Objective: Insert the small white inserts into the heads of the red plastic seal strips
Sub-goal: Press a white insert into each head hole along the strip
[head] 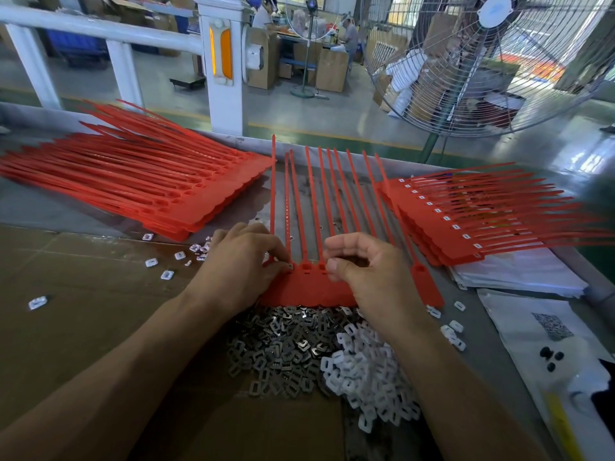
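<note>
A joined row of red seal strips [312, 287] lies in front of me, tails pointing away. My left hand [243, 257] pinches a small insert at the leftmost head [290, 266]. My right hand [369, 271] rests on the row with fingers curled, thumb tip by a head socket; whether it holds an insert is hidden. Just below the row lie a heap of grey metal clips [283, 354] and a heap of white inserts [362, 377].
A stack of red strips with empty heads [159, 191] lies at the left, a stack with white inserts fitted [466, 221] at the right. Loose inserts [166, 267] are scattered on the cardboard. Papers and plastic bags [539, 327] sit right. A large fan [492, 61] stands behind.
</note>
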Demonstrator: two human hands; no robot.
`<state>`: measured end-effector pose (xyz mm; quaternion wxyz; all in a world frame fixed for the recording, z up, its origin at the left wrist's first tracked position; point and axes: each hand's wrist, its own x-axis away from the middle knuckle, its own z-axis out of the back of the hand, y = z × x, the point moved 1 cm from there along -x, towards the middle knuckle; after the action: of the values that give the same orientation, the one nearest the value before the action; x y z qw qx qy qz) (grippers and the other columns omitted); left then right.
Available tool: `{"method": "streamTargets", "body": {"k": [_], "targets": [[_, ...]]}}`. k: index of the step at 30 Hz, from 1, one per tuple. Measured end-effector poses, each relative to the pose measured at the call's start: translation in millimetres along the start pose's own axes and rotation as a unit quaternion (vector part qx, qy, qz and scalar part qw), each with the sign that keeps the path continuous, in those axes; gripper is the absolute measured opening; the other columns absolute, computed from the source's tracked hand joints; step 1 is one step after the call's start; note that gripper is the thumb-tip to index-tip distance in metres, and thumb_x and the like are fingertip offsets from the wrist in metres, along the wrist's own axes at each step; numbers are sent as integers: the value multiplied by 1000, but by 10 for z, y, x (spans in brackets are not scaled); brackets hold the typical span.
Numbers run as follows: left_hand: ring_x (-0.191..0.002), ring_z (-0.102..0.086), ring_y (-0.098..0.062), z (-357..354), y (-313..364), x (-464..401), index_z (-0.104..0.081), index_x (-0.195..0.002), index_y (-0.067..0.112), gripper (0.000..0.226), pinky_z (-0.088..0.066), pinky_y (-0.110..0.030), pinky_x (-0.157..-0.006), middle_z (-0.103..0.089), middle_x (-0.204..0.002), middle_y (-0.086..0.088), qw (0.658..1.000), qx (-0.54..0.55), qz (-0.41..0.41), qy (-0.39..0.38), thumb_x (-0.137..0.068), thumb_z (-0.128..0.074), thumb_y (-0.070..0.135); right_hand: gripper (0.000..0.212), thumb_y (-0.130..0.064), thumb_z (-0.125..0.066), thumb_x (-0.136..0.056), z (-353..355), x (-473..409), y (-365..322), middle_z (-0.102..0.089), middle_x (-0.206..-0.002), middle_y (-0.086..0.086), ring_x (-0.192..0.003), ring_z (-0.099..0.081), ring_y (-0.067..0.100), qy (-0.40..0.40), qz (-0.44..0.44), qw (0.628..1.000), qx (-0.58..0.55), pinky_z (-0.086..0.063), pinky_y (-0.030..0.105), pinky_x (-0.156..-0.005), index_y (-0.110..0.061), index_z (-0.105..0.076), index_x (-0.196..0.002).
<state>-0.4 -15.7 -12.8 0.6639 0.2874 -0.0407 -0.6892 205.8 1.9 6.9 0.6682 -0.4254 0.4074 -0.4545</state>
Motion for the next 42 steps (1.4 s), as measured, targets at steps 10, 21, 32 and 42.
{"method": "streamTargets", "body": {"k": [10, 21, 32, 42], "targets": [[-106, -50, -12, 32, 33, 23, -75, -96, 38, 9, -30, -34, -95, -63, -102, 16, 997, -58, -59, 6, -88, -71, 41, 23, 1, -68, -95, -10, -8, 13, -76, -92, -4, -82, -74, 8, 10, -5, 1000, 1, -57, 17, -72, -19, -75, -104], [-104, -49, -11, 138, 81, 61, -73, -104, 41, 22, -31, -34, -92, -61, -104, 18, 987, -111, -118, 0, -93, -56, 31, 26, 4, -66, -95, -3, -20, 39, -76, -91, -8, -85, -75, 9, 13, 1, 1000, -11, -59, 19, -73, -20, -76, -100], [-90, -55, -4, 75, 184, 88, -72, -97, 34, 10, -40, -34, -84, -62, -90, 18, 991, 45, -106, 63, -88, -72, 29, 30, 8, -67, -93, -25, -19, 28, -75, -90, -10, -85, -76, 13, 14, -13, 999, -45, -62, 25, -76, -19, -74, -102], [-85, -56, -3, 25, 289, 105, -71, -95, 29, 20, -39, -17, -82, -63, -91, 16, 978, 127, -158, 47, -79, -84, 31, 25, -1, -70, -94, -53, 18, 3, -76, -96, -9, -94, -74, 10, -11, -21, 998, -58, -63, 33, -85, -21, -74, -108]]}}
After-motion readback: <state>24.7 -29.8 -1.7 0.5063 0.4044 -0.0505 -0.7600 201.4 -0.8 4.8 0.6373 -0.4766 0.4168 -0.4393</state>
